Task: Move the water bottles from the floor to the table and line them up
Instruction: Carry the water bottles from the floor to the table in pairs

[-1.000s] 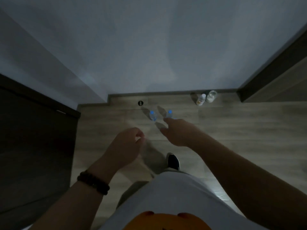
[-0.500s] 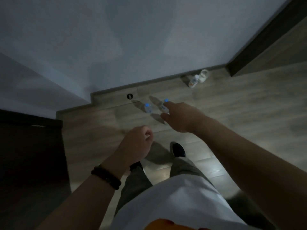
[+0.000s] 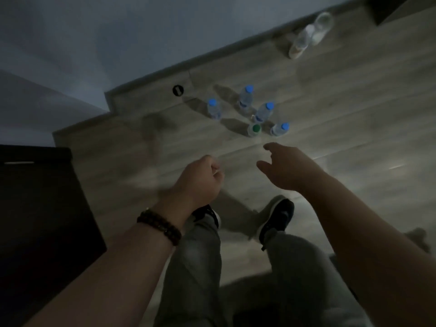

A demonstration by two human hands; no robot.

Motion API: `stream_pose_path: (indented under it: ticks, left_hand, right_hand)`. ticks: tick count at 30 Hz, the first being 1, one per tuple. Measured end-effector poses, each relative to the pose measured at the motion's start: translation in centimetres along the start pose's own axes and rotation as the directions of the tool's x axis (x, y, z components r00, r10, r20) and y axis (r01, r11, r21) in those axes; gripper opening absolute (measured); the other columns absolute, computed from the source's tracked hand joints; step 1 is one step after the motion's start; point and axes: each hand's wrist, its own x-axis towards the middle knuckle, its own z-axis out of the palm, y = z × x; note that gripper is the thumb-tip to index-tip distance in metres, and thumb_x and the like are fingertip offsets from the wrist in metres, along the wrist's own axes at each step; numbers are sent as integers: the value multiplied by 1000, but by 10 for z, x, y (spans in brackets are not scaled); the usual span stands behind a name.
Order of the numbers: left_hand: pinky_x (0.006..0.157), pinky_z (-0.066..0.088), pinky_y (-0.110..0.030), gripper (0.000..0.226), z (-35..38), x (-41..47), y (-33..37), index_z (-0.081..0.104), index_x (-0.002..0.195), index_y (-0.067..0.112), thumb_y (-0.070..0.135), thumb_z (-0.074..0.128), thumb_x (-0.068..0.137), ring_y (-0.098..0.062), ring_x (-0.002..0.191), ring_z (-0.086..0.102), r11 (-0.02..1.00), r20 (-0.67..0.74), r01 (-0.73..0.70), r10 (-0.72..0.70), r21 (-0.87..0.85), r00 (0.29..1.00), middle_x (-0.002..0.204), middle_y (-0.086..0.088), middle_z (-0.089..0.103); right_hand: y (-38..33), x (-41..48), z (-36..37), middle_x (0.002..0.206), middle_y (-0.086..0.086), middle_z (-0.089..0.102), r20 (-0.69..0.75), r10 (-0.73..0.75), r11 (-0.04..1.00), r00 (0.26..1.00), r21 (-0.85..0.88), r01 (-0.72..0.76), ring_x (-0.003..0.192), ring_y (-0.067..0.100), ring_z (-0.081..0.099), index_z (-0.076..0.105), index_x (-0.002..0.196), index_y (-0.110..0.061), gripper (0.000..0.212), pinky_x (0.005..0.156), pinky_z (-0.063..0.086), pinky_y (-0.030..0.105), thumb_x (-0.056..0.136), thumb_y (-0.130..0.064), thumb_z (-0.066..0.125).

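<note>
Several small clear water bottles stand close together on the wooden floor near the wall. Blue caps top the leftmost bottle (image 3: 213, 109), the far one (image 3: 246, 97), a middle one (image 3: 263, 112) and the right one (image 3: 279, 129). One bottle has a green cap (image 3: 254, 130). My right hand (image 3: 286, 166) is open, fingers spread, just short of the green-capped and right bottles and apart from them. My left hand (image 3: 201, 181), with a bead bracelet on the wrist, is curled into a loose fist, holding nothing, nearer to me.
A dark cabinet (image 3: 35, 220) fills the left side. Another bottle (image 3: 300, 44) and a clear jar (image 3: 322, 25) stand by the skirting at the top right. A round black floor fitting (image 3: 178, 90) lies near the wall. My two shoes (image 3: 276, 220) are on the floor below my hands.
The view has dropped closer to the floor and tilted. More bottles have come into sight from behind my right hand, which has opened wider. My left hand stays curled.
</note>
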Motion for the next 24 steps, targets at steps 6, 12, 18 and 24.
stream_pose_path:
  ticks: [6, 12, 18, 24]
  left_hand:
    - [88, 46, -26, 26, 103, 102, -37, 64, 116, 13, 29, 64, 95, -24, 108, 65, 996, 41, 78, -76, -37, 996, 115, -5, 70]
    - [90, 55, -39, 25, 150, 211, -62, 58, 114, 20, 31, 67, 93, -26, 98, 69, 967, 35, 161, -158, -196, 987, 109, -4, 70]
    - [87, 60, -47, 17, 145, 302, -76, 63, 96, 24, 40, 67, 92, -26, 90, 71, 965, -105, 197, -217, -173, 971, 96, -6, 70]
    - [76, 59, -37, 57, 145, 348, -71, 44, 147, 25, 42, 62, 96, -23, 92, 66, 929, -77, 318, -337, -190, 938, 108, -2, 55]
  right_hand:
    - [79, 115, 75, 142, 13, 57, 61, 98, 995, 993, 25, -99, 128, 30, 55, 45, 148, -13, 62, 99, 44, 37, 97, -45, 62]
    - [121, 222, 99, 142, 15, 58, -24, 25, 999, 999, 42, -24, 127, 31, 57, 37, 154, -13, 79, 104, 45, 40, 90, -38, 75]
    - [127, 300, 111, 129, 15, 61, -188, -265, 945, 946, -244, 216, 112, 33, 62, 30, 150, -18, 81, 89, 53, 44, 86, -31, 78]
    - [110, 351, 77, 134, 12, 56, -171, -447, 801, 878, -513, 308, 114, 34, 61, 33, 150, -27, 96, 86, 52, 46, 72, -37, 89]
